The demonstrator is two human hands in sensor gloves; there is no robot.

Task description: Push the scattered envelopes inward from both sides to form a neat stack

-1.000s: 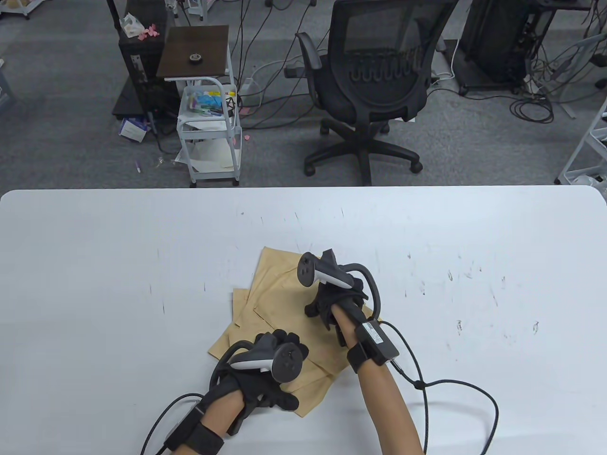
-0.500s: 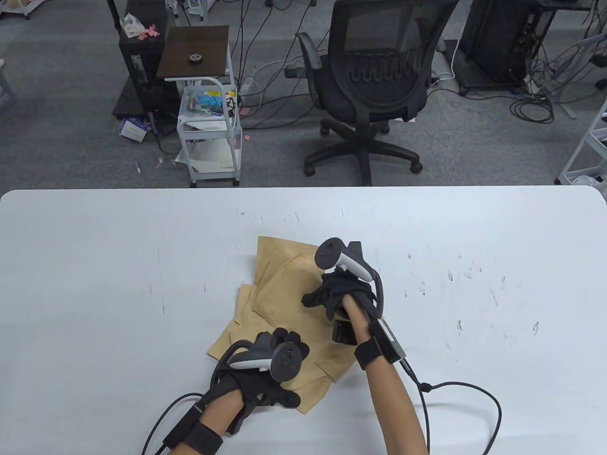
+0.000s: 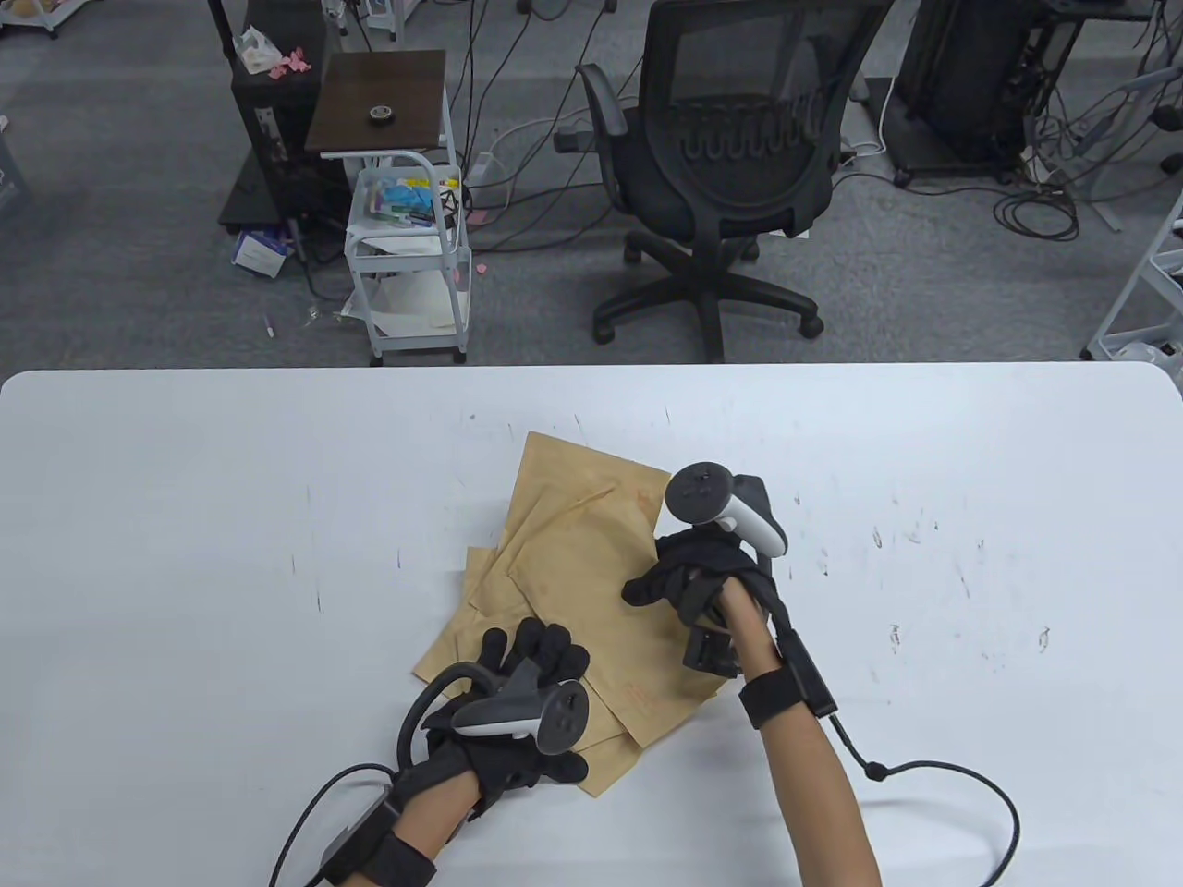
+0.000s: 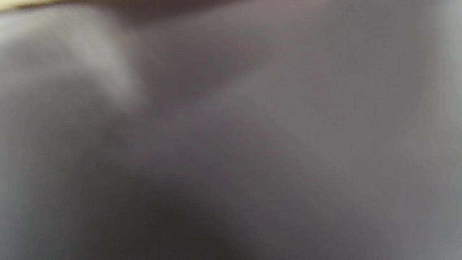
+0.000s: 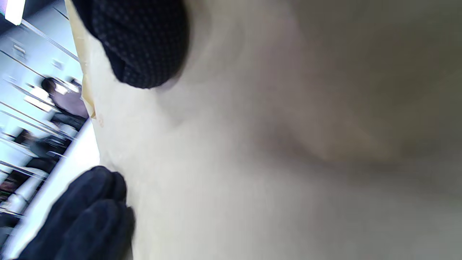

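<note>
Your right hand (image 3: 689, 582) has slid rightward, pinching the top envelope's (image 3: 591, 554) edge; your left hand (image 3: 527, 688) now presses flat, fingers spread, so the envelopes (image 3: 554, 628) remain fanned.

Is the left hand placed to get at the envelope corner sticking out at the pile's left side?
Probably yes: the left hand rests on the envelopes beside that corner, with nothing between them.

Tan envelopes (image 3: 582, 564) lie on a white table (image 3: 185, 517), under black gloves with grey-and-white trackers (image 3: 730, 508).
</note>
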